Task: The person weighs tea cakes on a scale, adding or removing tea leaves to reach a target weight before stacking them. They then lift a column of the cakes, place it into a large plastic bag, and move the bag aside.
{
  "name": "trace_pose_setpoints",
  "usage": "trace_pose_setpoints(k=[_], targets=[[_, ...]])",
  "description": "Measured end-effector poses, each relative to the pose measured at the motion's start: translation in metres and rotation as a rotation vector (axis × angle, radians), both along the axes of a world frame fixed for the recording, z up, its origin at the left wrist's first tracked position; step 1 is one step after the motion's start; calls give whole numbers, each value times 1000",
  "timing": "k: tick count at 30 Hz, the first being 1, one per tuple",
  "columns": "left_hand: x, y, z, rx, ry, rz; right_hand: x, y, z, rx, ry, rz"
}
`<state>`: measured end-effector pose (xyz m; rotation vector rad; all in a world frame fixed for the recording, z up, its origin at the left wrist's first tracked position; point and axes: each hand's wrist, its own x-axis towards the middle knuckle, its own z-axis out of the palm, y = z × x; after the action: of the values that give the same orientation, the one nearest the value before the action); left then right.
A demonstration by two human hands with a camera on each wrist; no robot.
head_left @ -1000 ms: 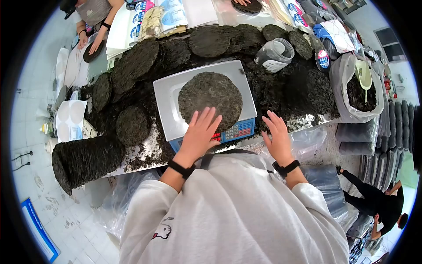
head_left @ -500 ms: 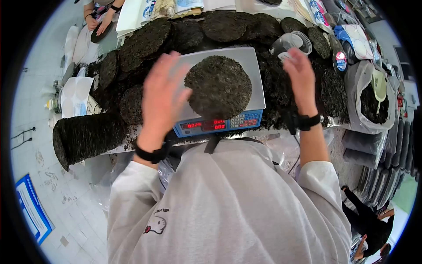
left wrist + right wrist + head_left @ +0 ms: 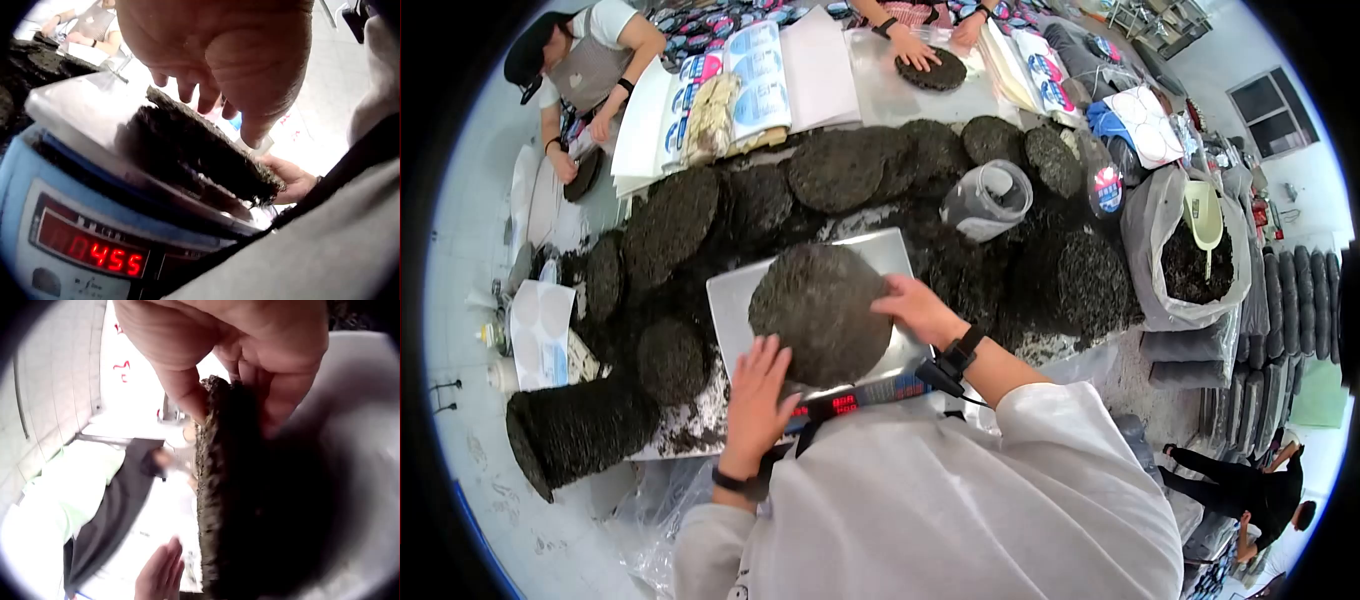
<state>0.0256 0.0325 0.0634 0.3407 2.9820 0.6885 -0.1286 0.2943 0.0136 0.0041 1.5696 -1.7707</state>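
Crumb-strewn counter (image 3: 708,412), dark round cake (image 3: 825,315) tipped up over the scale tray (image 3: 888,248).
Right hand's (image 3: 922,312) grip pinches its rim; left hand (image 3: 755,400), open, is beside it. The display (image 3: 115,259) probably doesn't show full weight.

Head view now, and the tray (image 3: 725,300) is partly covered by the disc (image 3: 820,318), some of the right hand's (image 3: 915,308) fingers hidden behind it! The labels' (image 3: 760,80) fine print is too small to be read. In the left wrist view, the left hand (image 3: 225,50) is cut off by the top edge; in the right, the disc's face is lost in shadow, its lower end cropped, a distant person (image 3: 164,461) blurred
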Motion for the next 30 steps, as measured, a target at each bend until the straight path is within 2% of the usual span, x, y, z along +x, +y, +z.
trace_pose_setpoints(k=[1,3,5,8,9,10,12,13,15,17,19,21,23,25,27,30], targets=[[3,-8,3,-5,109,84,-21,1,4,-101,17,-114],[9,-23,14,152,161,326,-68,5,4,-358,-49,-382],[14,-31,21,201,185,510,-112,12,5,-411,11,-647],[17,-40,20,140,182,518,-175,21,-37,-488,100,-895],[15,-39,21,112,164,537,-184,24,-50,-506,119,-921],[13,-37,22,86,144,546,-189,36,-99,-258,446,-714],[8,-38,23,76,163,470,-162,53,-114,-212,396,-558],[6,-39,23,65,189,439,-124,52,-72,-439,51,-615],[3,-45,19,38,195,403,-67,70,-28,-61,254,-521],[0,-41,23,35,186,394,-11,115,18,441,700,-494],[-4,-37,25,22,187,342,24,170,54,1042,1048,-524],[-8,-31,27,1,196,294,39,219,56,1474,1001,-540],[-13,-24,29,51,222,202,53,268,16,1656,759,-252],[-15,-13,37,67,239,183,54,283,12,1652,826,-278],[-11,-11,47,51,234,166,54,290,11,1463,795,-220],[-3,-13,51,61,259,172,59,272,16,1591,867,-186]])
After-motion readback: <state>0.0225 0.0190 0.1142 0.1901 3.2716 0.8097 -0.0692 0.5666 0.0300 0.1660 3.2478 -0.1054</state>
